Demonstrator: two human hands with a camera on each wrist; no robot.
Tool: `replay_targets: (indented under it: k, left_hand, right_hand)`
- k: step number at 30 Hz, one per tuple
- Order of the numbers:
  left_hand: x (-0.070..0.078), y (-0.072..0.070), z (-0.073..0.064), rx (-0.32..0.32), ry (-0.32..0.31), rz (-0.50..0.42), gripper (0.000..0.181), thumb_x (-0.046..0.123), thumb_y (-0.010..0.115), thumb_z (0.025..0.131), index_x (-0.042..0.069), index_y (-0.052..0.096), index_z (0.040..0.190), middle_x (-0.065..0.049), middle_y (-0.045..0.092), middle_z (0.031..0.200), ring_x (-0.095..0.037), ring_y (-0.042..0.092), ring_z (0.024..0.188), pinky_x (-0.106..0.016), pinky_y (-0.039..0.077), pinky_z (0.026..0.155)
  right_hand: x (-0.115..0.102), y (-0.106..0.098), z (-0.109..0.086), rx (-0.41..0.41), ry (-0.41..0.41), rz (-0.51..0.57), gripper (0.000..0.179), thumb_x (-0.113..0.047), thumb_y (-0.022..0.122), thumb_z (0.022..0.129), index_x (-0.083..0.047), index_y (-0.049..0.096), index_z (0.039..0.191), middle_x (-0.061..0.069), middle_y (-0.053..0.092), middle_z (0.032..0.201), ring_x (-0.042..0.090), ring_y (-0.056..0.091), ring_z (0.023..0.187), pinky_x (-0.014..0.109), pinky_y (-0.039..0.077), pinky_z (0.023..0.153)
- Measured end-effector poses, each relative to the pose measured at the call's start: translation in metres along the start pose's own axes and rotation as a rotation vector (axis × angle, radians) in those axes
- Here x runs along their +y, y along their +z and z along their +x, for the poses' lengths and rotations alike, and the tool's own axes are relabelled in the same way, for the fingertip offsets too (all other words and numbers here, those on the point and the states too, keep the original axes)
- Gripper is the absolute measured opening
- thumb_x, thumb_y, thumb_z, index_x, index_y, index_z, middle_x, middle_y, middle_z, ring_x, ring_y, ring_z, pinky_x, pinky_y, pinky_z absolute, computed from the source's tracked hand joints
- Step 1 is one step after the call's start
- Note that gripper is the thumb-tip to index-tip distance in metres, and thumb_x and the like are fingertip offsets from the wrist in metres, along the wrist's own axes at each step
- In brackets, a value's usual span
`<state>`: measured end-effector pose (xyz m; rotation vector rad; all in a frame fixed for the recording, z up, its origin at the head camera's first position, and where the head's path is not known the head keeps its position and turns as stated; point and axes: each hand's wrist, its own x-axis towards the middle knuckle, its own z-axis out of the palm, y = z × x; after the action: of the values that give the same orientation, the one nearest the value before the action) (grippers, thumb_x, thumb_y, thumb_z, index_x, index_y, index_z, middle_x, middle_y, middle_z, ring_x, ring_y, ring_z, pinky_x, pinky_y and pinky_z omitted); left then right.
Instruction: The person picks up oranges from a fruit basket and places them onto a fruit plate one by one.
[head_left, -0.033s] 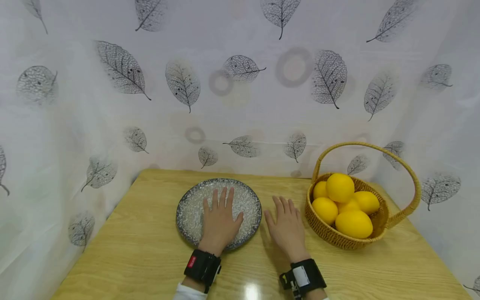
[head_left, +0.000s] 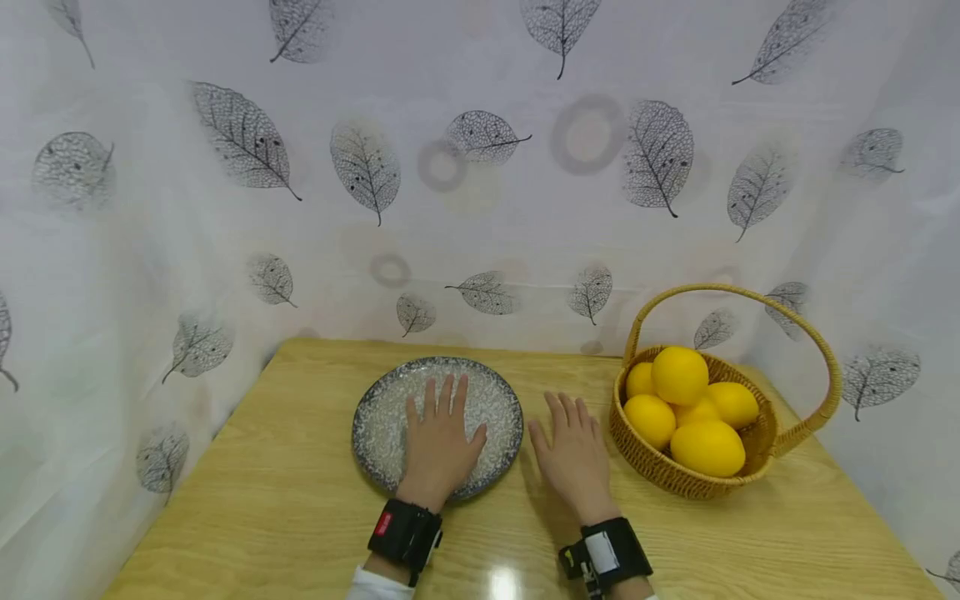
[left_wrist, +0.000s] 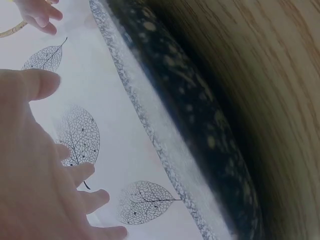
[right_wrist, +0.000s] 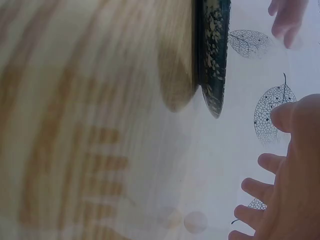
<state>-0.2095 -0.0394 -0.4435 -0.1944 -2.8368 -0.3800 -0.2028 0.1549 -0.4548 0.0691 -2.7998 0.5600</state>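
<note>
In the head view, a round speckled grey plate (head_left: 381,433) with a darker rim lies on the wooden table. My left hand (head_left: 439,446) is held over it, palm down, fingers straight and spread. The left wrist view shows a gap between that hand (left_wrist: 40,165) and the plate's edge (left_wrist: 200,135). Between the plate and a wicker basket (head_left: 651,467) is my right hand (head_left: 576,454), fingers extended and holding nothing. From the right wrist, this hand (right_wrist: 290,185) appears raised above the table, apart from the plate (right_wrist: 214,60).
Several yellow, lemon-like fruits (head_left: 708,447) are piled in the basket at the right. Its tall arched handle (head_left: 828,375) leans out to the right. A white curtain with leaf prints (head_left: 480,233) hangs behind and beside the wooden table (head_left: 285,500).
</note>
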Motion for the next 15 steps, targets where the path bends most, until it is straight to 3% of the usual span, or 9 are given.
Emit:
replay_targets:
  k: [5, 15]
  left_hand:
    - [0.0008, -0.0019, -0.0017, -0.022, -0.019, -0.005, 0.077, 0.054, 0.047, 0.094, 0.015, 0.023, 0.156, -0.011, 0.029, 0.161, -0.036, 0.013, 0.147, -0.067, 0.014, 0.116]
    - [0.0001, -0.0086, -0.0026, -0.007, 0.003, -0.03, 0.075, 0.054, 0.045, 0.095, 0.013, 0.026, 0.155, -0.014, 0.032, 0.159, -0.039, 0.017, 0.146, -0.067, 0.015, 0.116]
  right_hand:
    - [-0.0008, 0.0006, -0.0017, 0.002, 0.001, -0.008, 0.059, -0.042, 0.05, 0.097, -0.01, 0.042, 0.147, 0.02, 0.044, 0.15, 0.041, 0.027, 0.141, 0.062, 0.027, 0.115]
    - [-0.0067, -0.0005, -0.0005, 0.004, 0.002, 0.008, 0.058, -0.04, 0.05, 0.098, -0.011, 0.042, 0.147, 0.02, 0.042, 0.152, 0.041, 0.026, 0.142, 0.062, 0.026, 0.115]
